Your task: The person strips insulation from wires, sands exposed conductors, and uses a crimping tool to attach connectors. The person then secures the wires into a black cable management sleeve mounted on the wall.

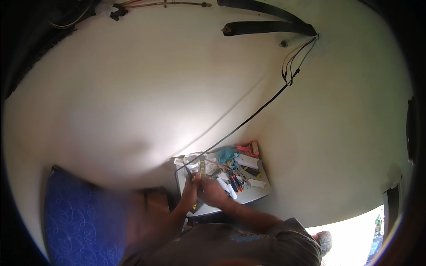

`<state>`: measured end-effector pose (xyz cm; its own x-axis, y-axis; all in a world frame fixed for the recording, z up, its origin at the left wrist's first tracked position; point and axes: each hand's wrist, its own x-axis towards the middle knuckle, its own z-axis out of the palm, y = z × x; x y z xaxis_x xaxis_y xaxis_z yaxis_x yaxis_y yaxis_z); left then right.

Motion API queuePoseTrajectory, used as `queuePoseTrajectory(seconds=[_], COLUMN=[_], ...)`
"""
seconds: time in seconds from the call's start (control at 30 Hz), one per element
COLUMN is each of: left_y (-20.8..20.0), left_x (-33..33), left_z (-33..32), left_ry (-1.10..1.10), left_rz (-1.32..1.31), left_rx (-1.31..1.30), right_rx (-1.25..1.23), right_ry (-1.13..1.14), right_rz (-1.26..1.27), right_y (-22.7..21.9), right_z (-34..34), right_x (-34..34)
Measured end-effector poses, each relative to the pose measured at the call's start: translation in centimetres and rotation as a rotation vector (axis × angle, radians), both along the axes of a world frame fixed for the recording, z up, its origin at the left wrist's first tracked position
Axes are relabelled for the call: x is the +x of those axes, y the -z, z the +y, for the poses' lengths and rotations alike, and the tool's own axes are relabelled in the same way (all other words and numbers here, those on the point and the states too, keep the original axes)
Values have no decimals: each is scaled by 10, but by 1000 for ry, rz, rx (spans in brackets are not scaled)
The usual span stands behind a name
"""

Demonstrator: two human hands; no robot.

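My left hand (pixel 191 189) and my right hand (pixel 213 191) are close together over the near left part of a small white table (pixel 262 191). Both are closed, fingertips almost meeting; what they hold is too small and dim to name. A black cable (pixel 248 119) slopes from the wall down to the table's left side, beside my left hand. Just beyond my fingers lies a yellow-green item (pixel 202 166) among crumpled white plastic (pixel 213 166). Orange-and-black pliers (pixel 234 181) and a white cylinder (pixel 227 188) lie right of my right hand.
A teal cloth (pixel 227 155), a red-handled tool (pixel 249 149) and a white box (pixel 247 161) crowd the table's back. A blue patterned mattress (pixel 80 217) stands at left. Black insulated pipes (pixel 268 29) and loose wires (pixel 293 66) leave the wall above. A person's head (pixel 325 242) shows at lower right.
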<state>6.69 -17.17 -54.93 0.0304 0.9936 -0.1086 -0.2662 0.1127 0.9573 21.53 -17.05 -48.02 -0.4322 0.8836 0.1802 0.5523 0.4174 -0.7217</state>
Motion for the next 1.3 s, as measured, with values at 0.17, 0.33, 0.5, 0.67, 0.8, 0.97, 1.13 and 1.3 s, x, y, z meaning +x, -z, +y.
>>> queuePoseTrajectory(seconds=[0.17,0.33,0.5,0.67,0.8,0.97,1.13,1.3], left_y=[-90,-170,-259,-348,-410,-459,-471,-470], left_x=[-31,-59,-70,-64,-54,-54,-56,-48], left_z=[26,59,80,107,129,137,138,143], left_ry=[103,150,178,120,85,9,62,111], left_rz=[27,144,189,372,540,822,872,829], left_rx=[-74,222,424,671,767,707,640,636], right_rx=[90,1492,1660,1393,1324,1421,1522,1549], right_ry=[-71,185,19,-88,-41,-90,-127,-126], right_rz=[-260,-239,-404,-509,-545,-453,-398,-364], right_y=[-173,-360,-419,-423,-430,-431,-427,-420], right_z=[54,143,199,222,232,236,236,236], right_x=[51,67,67,88,103,108,110,112])
